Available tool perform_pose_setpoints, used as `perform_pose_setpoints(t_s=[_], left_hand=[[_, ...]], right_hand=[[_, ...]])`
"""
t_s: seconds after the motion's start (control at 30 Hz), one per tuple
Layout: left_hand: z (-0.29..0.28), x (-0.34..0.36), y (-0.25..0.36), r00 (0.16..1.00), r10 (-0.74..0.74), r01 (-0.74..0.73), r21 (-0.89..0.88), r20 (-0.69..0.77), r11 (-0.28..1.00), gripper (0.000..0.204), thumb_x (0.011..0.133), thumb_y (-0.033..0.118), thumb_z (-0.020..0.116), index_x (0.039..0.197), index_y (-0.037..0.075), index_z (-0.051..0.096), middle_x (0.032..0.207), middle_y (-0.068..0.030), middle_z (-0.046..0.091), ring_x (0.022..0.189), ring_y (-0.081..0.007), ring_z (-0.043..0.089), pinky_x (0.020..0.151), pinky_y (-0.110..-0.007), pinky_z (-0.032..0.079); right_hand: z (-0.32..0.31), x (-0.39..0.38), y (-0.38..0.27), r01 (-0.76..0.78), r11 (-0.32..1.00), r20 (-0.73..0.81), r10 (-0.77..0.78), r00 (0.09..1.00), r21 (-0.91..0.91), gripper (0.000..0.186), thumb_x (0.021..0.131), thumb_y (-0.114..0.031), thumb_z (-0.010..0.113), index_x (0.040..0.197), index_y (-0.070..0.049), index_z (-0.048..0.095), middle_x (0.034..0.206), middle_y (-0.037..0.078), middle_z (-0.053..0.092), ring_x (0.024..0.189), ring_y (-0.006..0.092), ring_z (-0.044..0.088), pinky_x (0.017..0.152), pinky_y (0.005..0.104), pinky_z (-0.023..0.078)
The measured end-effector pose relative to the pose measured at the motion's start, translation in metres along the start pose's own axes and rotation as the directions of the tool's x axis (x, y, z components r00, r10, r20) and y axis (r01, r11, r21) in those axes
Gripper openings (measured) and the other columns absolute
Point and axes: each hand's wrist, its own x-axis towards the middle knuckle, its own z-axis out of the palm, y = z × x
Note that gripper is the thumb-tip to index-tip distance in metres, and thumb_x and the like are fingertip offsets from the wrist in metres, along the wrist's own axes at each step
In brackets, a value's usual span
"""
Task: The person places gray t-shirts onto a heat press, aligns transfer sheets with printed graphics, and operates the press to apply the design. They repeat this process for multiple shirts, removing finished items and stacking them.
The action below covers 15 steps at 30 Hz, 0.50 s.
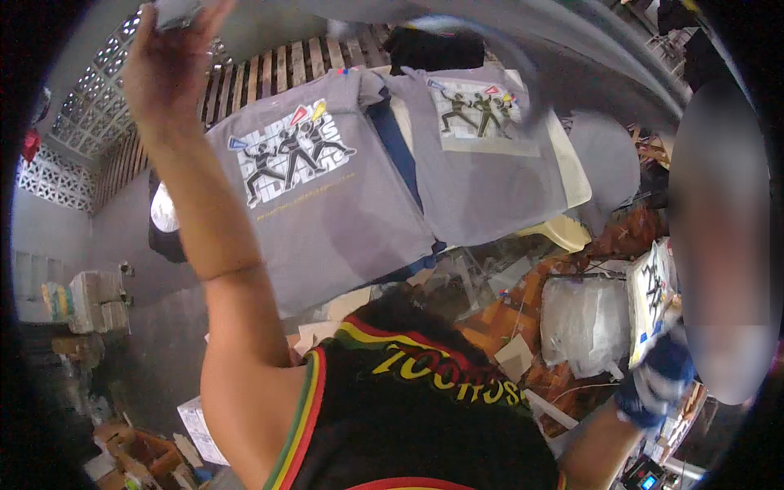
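Note:
My left hand (pixel 175 61) is raised at the upper left, its thumb and fingers around a pale grey thing (pixel 175 13) that the picture's edge cuts off. A grey cloth (pixel 563 33), smeared by motion, sweeps over the top right. My right forearm (pixel 603 441) reaches up at the lower right, with a blurred blue-and-white band (pixel 656 382) around it; the right hand beyond is lost in blur. Below the cloth, a grey printed T-shirt (pixel 327 220) lies flat at the left. Beside it is a second grey T-shirt (pixel 498 188) with a similar dancing-figures print.
Slatted wood (pixel 278 73) runs behind the shirts, with a black bundle (pixel 437 51) at the back. A clear plastic-wrapped stack (pixel 584 327) stands at the right over a littered floor (pixel 490 314). Cardboard boxes (pixel 139 445) and pale stacked packs (pixel 98 298) are at the left.

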Motion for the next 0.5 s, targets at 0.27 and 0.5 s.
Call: perform_pose_setpoints(t_s=[0.27, 0.5], left_hand=[[-0.118, -0.115, 0.094, 0.709, 0.043, 0.373, 0.426, -0.704, 0.825, 0.048, 0.104, 0.039, 0.053, 0.131, 0.0, 0.054, 0.133, -0.0183, 0.059, 0.121, -0.0349, 0.058, 0.103, -0.051, 0.048], [-0.126, -0.454, 0.049, 0.085, 0.15, 0.74, 0.163, -0.985, 0.652, 0.027, 0.089, 0.025, 0.062, 0.107, 0.005, 0.067, 0.103, -0.0075, 0.063, 0.08, -0.021, 0.062, 0.066, -0.035, 0.053]], right_hand=[[0.065, 0.145, 0.324, -0.197, 0.973, 0.028, 0.202, 0.979, -0.116, 0.017, 0.098, -0.024, 0.062, 0.098, -0.008, 0.062, 0.096, 0.003, 0.054, 0.088, 0.0145, 0.054, 0.074, 0.0374, 0.056], [-0.02, 0.018, 0.446, -0.389, 0.708, 0.104, 0.543, 0.833, -0.589, 0.026, 0.096, -0.024, 0.066, 0.084, -0.002, 0.063, 0.072, 0.001, 0.059, 0.066, 0.0106, 0.056, 0.063, 0.0296, 0.049]])
